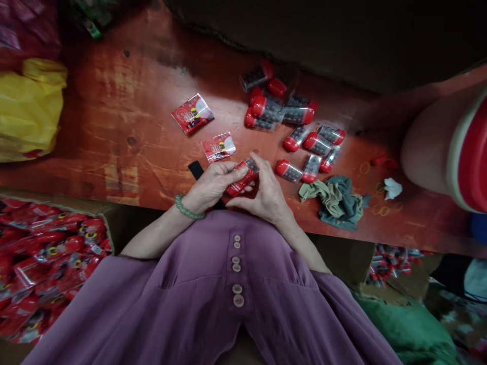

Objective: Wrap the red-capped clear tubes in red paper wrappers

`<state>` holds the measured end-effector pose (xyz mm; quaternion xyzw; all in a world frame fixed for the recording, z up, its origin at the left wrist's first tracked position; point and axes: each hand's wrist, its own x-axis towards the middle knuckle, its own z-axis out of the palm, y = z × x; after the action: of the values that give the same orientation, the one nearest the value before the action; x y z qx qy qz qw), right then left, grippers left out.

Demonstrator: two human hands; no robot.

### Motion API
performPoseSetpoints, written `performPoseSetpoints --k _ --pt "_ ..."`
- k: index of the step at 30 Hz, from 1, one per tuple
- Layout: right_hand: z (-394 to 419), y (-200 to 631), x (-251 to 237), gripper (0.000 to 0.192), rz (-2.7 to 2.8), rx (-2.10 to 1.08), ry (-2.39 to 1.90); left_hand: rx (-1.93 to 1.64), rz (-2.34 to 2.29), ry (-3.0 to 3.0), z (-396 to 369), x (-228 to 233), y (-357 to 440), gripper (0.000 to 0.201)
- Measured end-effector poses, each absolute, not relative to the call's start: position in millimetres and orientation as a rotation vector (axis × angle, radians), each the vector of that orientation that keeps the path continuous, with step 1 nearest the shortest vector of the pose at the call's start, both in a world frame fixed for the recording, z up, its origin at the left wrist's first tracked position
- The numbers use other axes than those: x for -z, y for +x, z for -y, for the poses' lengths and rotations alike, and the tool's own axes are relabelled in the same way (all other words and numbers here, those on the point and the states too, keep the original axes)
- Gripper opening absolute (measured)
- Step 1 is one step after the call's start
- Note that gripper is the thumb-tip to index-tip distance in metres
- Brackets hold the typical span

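Note:
My left hand (213, 186) and my right hand (266, 195) meet at the near edge of a red-brown wooden table (125, 116). Together they hold a small red packet (240, 180) with a clear red-capped tube inside or against it. My left wrist wears a green bead bracelet (186, 209). Two flat red-and-white packets (192, 113) (218, 147) lie just beyond my hands. A heap of several clear tubes with red caps (292, 129) lies to the right of them.
A yellow plastic bag (28, 109) sits at the table's left end. A box of red packets (45, 263) stands lower left. A crumpled green cloth (335, 198) and rubber bands (380, 208) lie right. Another person's arm (429, 147) rests on the far right.

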<state>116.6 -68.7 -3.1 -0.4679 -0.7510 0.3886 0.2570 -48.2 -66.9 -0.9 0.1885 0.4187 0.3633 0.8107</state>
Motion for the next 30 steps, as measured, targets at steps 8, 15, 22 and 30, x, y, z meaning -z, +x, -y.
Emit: performPoseSetpoints --k 8,15,22,30 --pt "78 119 10 0.113 2.193 -0.773 -1.246 -0.825 -0.843 0.371 71 -3 -39 0.040" --pt "81 119 17 0.100 2.216 -0.762 -1.145 -0.722 -0.811 0.414 70 0 -39 0.042" --pt "77 116 6 0.092 2.247 -0.764 -1.083 -0.773 -0.891 0.497 73 -8 -44 0.039" --pt "37 105 -4 0.074 2.419 -0.866 -1.021 -0.890 -1.810 1.059 137 -72 -145 0.015"
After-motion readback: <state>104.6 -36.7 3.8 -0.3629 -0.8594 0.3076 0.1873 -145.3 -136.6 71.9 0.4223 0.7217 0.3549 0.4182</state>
